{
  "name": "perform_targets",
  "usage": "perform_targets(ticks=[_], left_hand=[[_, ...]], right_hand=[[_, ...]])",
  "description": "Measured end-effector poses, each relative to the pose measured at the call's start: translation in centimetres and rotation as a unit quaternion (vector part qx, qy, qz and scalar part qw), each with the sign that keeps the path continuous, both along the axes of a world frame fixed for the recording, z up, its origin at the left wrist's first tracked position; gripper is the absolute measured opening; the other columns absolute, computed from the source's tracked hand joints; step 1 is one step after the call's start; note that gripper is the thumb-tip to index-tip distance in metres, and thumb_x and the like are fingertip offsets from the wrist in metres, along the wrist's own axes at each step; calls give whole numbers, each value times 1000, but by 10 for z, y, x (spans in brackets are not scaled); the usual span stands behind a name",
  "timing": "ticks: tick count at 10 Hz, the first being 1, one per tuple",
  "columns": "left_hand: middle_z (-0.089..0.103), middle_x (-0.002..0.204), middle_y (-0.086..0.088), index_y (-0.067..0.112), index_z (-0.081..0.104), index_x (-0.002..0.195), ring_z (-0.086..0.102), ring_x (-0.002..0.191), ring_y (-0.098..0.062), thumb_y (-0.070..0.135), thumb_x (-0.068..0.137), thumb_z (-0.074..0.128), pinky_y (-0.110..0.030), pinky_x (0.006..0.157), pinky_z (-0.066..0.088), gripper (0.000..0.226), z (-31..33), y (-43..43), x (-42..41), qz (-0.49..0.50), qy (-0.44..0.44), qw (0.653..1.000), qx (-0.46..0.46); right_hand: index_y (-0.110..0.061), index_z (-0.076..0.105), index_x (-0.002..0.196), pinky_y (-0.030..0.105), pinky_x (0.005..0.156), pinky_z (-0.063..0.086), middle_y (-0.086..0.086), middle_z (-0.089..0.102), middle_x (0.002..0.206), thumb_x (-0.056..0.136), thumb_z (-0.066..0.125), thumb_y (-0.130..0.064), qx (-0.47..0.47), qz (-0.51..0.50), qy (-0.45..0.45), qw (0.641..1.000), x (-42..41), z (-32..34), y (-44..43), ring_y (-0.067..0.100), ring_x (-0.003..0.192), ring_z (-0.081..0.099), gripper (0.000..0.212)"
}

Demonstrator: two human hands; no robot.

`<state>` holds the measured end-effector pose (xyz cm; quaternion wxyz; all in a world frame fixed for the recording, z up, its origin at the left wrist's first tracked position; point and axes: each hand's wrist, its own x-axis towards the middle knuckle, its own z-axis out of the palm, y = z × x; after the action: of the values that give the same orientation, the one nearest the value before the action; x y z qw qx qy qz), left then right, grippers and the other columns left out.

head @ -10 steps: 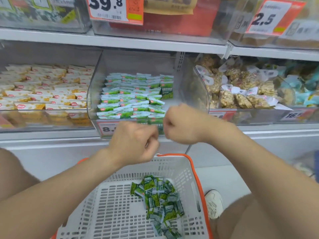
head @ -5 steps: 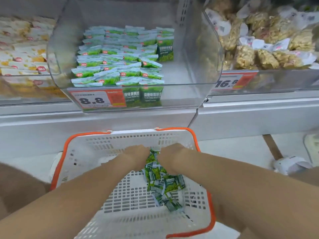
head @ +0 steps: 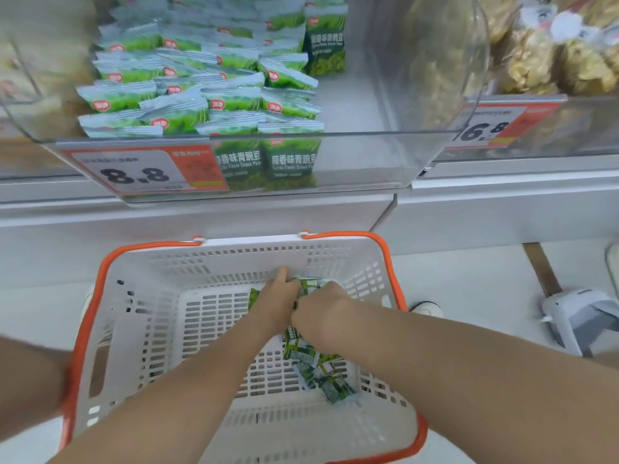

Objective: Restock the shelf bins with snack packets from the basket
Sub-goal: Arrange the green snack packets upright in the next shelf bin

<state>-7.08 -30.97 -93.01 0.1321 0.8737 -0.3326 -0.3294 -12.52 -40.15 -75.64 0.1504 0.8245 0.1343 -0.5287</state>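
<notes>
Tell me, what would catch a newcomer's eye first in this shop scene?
Probably the white basket with its orange rim at the bottom, where the left hand and right hand meet over a small heap of green snack packets. Above it, a clear shelf bin holds rows of matching green packets, with a bold 8.8 price tag on its front left.

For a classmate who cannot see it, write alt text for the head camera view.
Both hands, left hand and right hand, reach into green snack packets in a white basket, below a clear shelf bin.
</notes>
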Motion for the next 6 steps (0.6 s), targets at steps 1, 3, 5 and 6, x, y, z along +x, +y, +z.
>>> perform_targets(ticks=[1, 3, 5, 6], left_hand=[[43, 103, -6, 20, 50, 93, 47, 90, -32, 9, 94, 56, -50, 80, 44, 13, 16, 18, 10, -36, -55, 998, 4], [58, 128, -9, 20, 55, 112, 57, 115, -28, 9, 101, 50, -49, 104, 48, 16, 100, 30, 29, -15, 52, 998, 26], [61, 99, 4, 15, 53, 110, 64, 80, -5, 19, 103, 57, -23, 68, 49, 10, 210, 32, 44, -56, 96, 994, 17], [67, 97, 1, 16, 57, 108, 66, 68, -1, 23, 105, 57, -21, 59, 52, 8, 263, 32, 43, -80, 117, 990, 24]], right_hand=[[-17, 52, 109, 39, 89, 45, 1, 57, 126, 101, 64, -24, -5, -16, -9, 1000, 12, 20, 3, 24, 105, 52, 16], [-18, 60, 121, 34, 75, 45, 0, 43, 110, 99, 65, -14, 49, -10, -88, 995, 22, 71, 3, 17, 74, 47, 23], [-8, 58, 132, 36, 72, 44, 10, 56, 130, 98, 57, -1, 100, -32, -164, 981, 20, 127, -6, 28, 97, 58, 34], [-10, 55, 128, 37, 73, 55, 8, 58, 120, 92, 69, -9, 120, -57, -197, 971, 16, 152, -9, 27, 94, 63, 39]])
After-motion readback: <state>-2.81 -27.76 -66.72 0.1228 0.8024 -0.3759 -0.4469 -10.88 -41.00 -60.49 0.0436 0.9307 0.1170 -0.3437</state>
